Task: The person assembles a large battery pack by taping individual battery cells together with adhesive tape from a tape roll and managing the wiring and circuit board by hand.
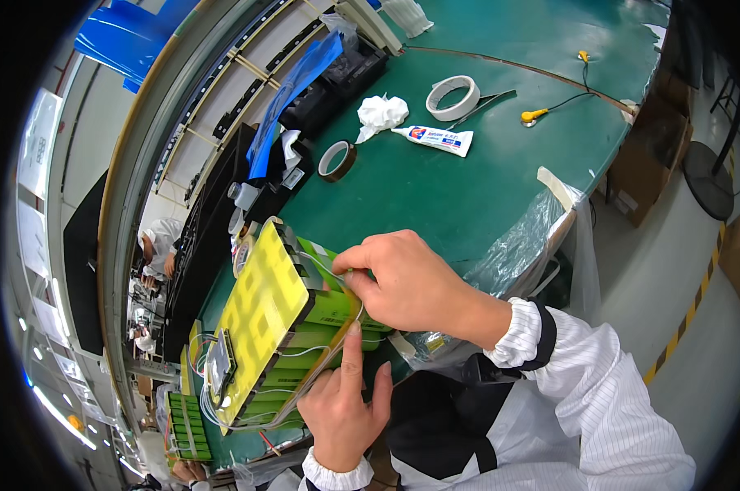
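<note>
A battery pack (pixel 259 311) of green cells, with a yellow sheet on its upper face, stands tilted on the bench in front of me. A small circuit board (pixel 220 364) sits on the sheet, with thin wires fanning out. Along the pack's near side runs a bundle of thin wires (pixel 317 372). Thumb and index finger of my right hand (pixel 419 286) pinch a thin wire at the pack's right corner. Below it, my left hand (pixel 345 417) has its index finger stretched up against the wires at that edge, thumb apart; its other fingers are curled.
On the green bench (pixel 534 90) lie a glue tube (pixel 435 139), crumpled white tissue (pixel 381 114), a white tape roll (pixel 453 99), a brown tape roll (pixel 337 161) and yellow-ended leads (pixel 535 116). Another green pack (pixel 187 425) is at lower left, a co-worker's hand (pixel 188 470) beside it. Cardboard boxes (pixel 648 155) stand right.
</note>
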